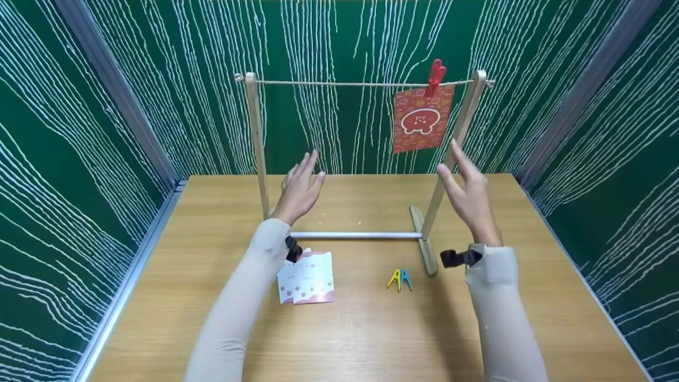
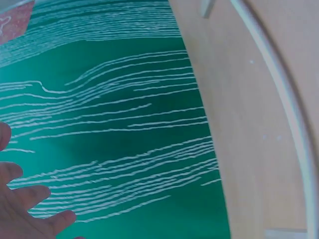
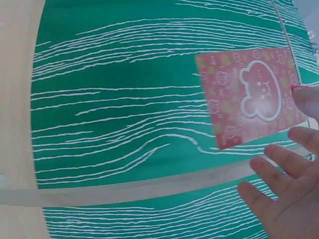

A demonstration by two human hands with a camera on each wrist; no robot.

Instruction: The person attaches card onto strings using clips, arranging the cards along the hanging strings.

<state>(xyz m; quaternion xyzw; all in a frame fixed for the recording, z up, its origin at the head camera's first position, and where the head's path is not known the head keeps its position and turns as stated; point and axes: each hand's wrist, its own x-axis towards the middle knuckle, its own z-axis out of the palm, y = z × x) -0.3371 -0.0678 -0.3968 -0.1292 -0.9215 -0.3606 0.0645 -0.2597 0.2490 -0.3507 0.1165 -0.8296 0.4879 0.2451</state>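
Note:
A red card (image 1: 420,121) with a white-outlined cartoon bear hangs near the right end of a string (image 1: 339,84), held by a red clothespin (image 1: 436,77). My right hand (image 1: 469,196) is raised beside the right wooden post, below the card, fingers extended and nothing in them. In the right wrist view the fingers (image 3: 284,174) spread near the card's edge. My left hand (image 1: 301,191), also without anything in it, is lifted near the left post with fingers straight. White-and-pink cards (image 1: 313,278) lie on the table under my left forearm, which partly covers them.
A yellow clothespin (image 1: 393,279) and a blue clothespin (image 1: 406,279) lie side by side on the wooden table (image 1: 360,339). The rack's white crossbar (image 1: 355,235) runs low between the posts (image 1: 256,143). Green walls with white wavy lines surround the table.

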